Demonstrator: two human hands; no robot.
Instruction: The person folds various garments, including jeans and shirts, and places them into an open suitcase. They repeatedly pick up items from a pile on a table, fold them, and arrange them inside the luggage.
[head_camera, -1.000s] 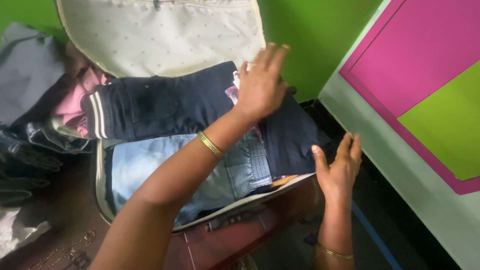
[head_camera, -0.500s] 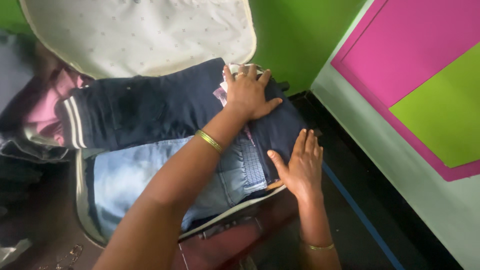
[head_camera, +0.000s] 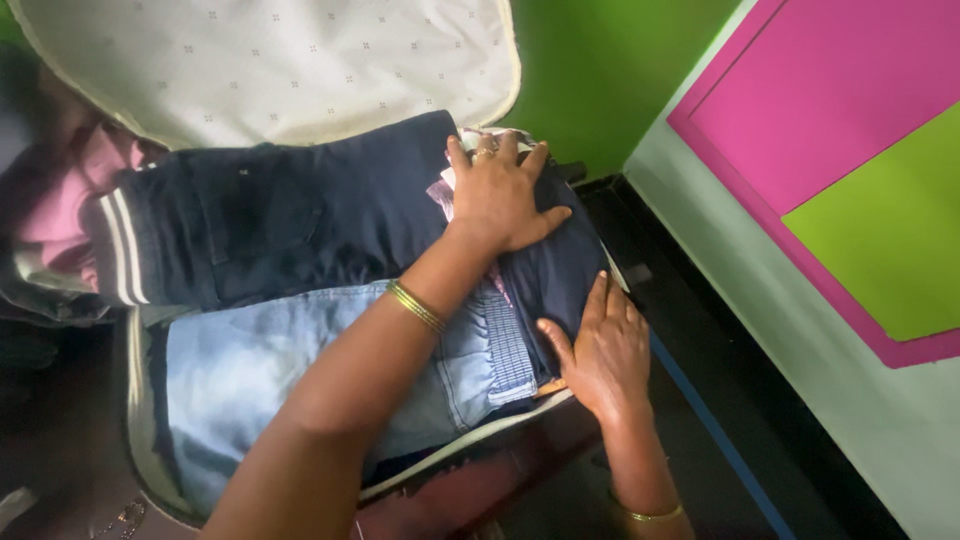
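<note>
An open suitcase (head_camera: 470, 452) with a maroon shell and a cream patterned lid lining (head_camera: 280, 60) holds folded clothes. Dark navy trousers (head_camera: 300, 215) lie across the back, with light blue jeans (head_camera: 250, 365) in front of them. My left hand (head_camera: 500, 195) lies flat, fingers spread, on a dark navy folded garment (head_camera: 565, 265) at the right end. My right hand (head_camera: 600, 355) presses flat on the same garment near the suitcase's right rim. Both wrists wear gold bangles.
Pink and dark clothes (head_camera: 60, 215) are heaped to the left of the suitcase. A green wall (head_camera: 610, 70) stands behind it. To the right is a pale wall with a pink and green panel (head_camera: 830, 150). A dark floor with a blue line (head_camera: 720, 440) runs alongside.
My left hand came down from above the clothes and now lies flat on the navy garment. My right hand moved left from the floor side onto the garment's edge.
</note>
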